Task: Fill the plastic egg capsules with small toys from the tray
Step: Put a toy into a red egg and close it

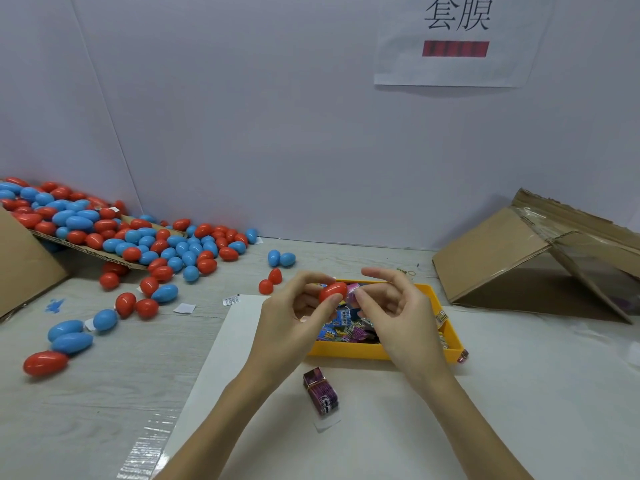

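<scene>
Above the middle of the worktop [104, 393], both hands meet over the near left end of a yellow tray [349, 351]. The left hand [294, 317] grips a red egg capsule [333, 291] between its thumb and curled fingertips, holding it above the tray's left rim. The right hand [398, 306] has its thumb and first fingers pinched on a small pink toy packet [353, 289] right at the capsule's open side, touching or almost touching it; its other fingers are spread and raised. Whether the packet is already partly inside the capsule cannot be told.

The tray lies on a white sheet [381, 427] that covers the near right part of the worktop, and it is filled with small packed toys [341, 323] in blue, purple and yellow wrappers. A small purple toy box [320, 394] lies on the sheet just in front of the tray, near its left end.

A large pile of red and blue egg capsules [138, 237] spills from a flattened cardboard flap [90, 249] at the far left corner, with loose ones scattered toward the left edge and a few just beyond the tray. An open cardboard box [512, 261] lies tipped at the far right. A white paper sign [453, 43] with printed characters hangs on the back wall.
</scene>
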Action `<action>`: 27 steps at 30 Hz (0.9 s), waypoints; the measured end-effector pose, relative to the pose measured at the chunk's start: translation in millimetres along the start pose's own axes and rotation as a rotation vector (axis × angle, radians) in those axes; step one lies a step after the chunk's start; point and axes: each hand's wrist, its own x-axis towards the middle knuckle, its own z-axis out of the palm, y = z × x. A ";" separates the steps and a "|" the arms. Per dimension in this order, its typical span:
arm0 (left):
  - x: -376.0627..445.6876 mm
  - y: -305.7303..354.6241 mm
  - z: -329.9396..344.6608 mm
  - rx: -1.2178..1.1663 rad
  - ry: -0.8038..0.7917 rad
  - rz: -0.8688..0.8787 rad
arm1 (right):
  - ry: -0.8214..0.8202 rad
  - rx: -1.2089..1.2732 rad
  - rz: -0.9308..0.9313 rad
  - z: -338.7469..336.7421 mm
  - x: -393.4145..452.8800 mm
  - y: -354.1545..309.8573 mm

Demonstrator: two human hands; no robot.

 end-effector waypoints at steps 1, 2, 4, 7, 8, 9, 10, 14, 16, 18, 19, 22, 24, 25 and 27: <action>0.0 -0.5 0.1 0.004 0.000 -0.006 | -0.002 -0.020 -0.017 1.0 -0.4 0.2; -0.1 -0.6 0.3 0.005 0.002 -0.011 | -0.001 -0.029 -0.028 1.7 -0.7 0.4; 0.0 0.1 0.5 -0.011 0.018 -0.025 | 0.013 -0.019 -0.034 2.8 -0.6 1.0; 1.3 0.5 -1.1 -0.023 0.028 -0.041 | 0.066 0.043 -0.014 1.0 0.8 1.0; 1.5 0.6 -1.2 -0.022 0.020 -0.042 | 0.078 0.061 -0.006 -0.3 1.4 1.0; 1.2 0.8 -1.1 -0.021 0.011 -0.045 | 0.084 0.075 0.002 -1.4 1.9 1.1; 0.9 1.0 -0.6 -0.024 0.002 -0.048 | 0.086 0.088 0.009 -2.3 2.0 1.2; -0.4 1.0 0.9 -0.018 -0.009 -0.051 | 0.059 0.094 0.034 -2.3 1.8 1.6; 0.2 0.8 0.2 -0.013 -0.003 -0.057 | 0.042 0.089 0.037 -1.9 1.5 1.5; 0.9 0.3 -0.9 -0.014 -0.001 -0.062 | 0.031 0.071 0.030 -1.5 1.2 1.5; 1.0 0.2 -1.3 -0.017 -0.001 -0.064 | 0.025 0.058 0.024 -1.3 1.0 1.5; 0.7 1.6 -1.2 -0.030 -0.005 -0.073 | 0.011 0.033 0.008 -1.1 0.1 1.6; 1.1 3.0 -1.3 -0.056 -0.003 -0.084 | 0.012 0.032 0.007 -1.6 -0.2 1.7; 1.6 3.4 -1.7 -0.068 -0.001 -0.088 | 0.019 0.036 0.009 -1.9 -0.3 1.7; 2.7 3.3 -2.7 -0.075 0.000 -0.093 | 0.034 0.048 0.016 -2.5 0.1 1.7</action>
